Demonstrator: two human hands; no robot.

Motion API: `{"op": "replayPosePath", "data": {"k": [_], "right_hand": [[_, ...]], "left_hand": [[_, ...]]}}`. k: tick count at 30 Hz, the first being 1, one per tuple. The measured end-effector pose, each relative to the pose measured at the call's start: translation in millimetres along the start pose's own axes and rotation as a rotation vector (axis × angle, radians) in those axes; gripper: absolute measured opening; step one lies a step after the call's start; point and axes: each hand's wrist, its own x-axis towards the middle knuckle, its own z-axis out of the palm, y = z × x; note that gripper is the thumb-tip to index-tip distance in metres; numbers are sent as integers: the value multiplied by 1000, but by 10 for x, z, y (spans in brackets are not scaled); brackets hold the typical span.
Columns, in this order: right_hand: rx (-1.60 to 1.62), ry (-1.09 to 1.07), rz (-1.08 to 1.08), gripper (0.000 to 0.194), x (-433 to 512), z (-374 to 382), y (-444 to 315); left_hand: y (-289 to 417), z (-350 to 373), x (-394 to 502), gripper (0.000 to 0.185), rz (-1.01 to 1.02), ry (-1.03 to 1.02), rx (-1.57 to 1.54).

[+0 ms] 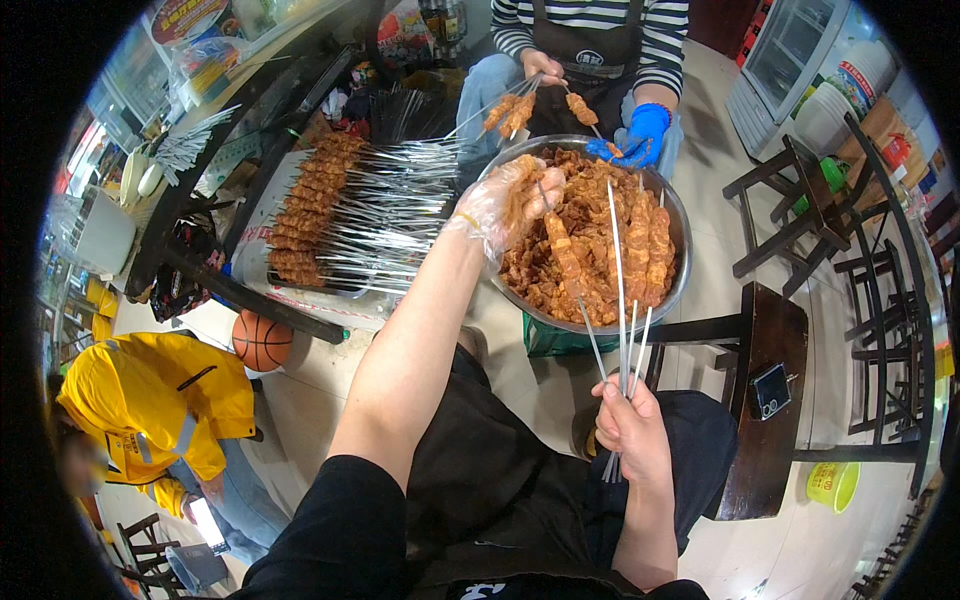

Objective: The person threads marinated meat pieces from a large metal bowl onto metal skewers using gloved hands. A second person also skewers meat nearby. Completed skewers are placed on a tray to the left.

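My right hand point(632, 427), bare, grips a bundle of flat metal skewers point(622, 315) by their lower ends. Some skewers carry marinated meat point(637, 244); at least one is bare along its visible length. My left hand point(514, 196), in a clear plastic glove, curls beside the tip of the leftmost loaded skewer point(564, 256). Brown marinade or meat shows at its fingers, and I cannot tell whether they hold a piece. Both the hand and the loaded skewers are over a large metal basin point(684, 225) heaped with marinated meat pieces point(525, 262).
Opposite, a co-worker's blue-gloved hand point(643, 139) and bare hand point(544, 67) handle meat skewers. Finished skewers point(315, 202) lie stacked on a tray at left. A wooden bench point(765, 465) bears a phone point(771, 391). A basketball point(262, 340) and a seated person in yellow point(157, 397) are at left.
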Motion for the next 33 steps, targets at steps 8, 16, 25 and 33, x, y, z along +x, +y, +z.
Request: {"op": "replayPosePath", "data": {"k": [8, 16, 25, 33], "right_hand": [[-14, 10, 2, 12, -2, 6, 4], [-26, 26, 3, 12, 8, -5, 15], [-21, 55, -30, 13, 23, 27, 42], [-58, 70, -58, 13, 28, 62, 51]], "left_hand": [[-36, -26, 16, 16, 88, -3, 36], [-103, 0, 6, 15, 179, -71, 172], [-222, 129, -70, 16, 204, -44, 221], [-189, 119, -87, 16, 64, -30, -1]]}}
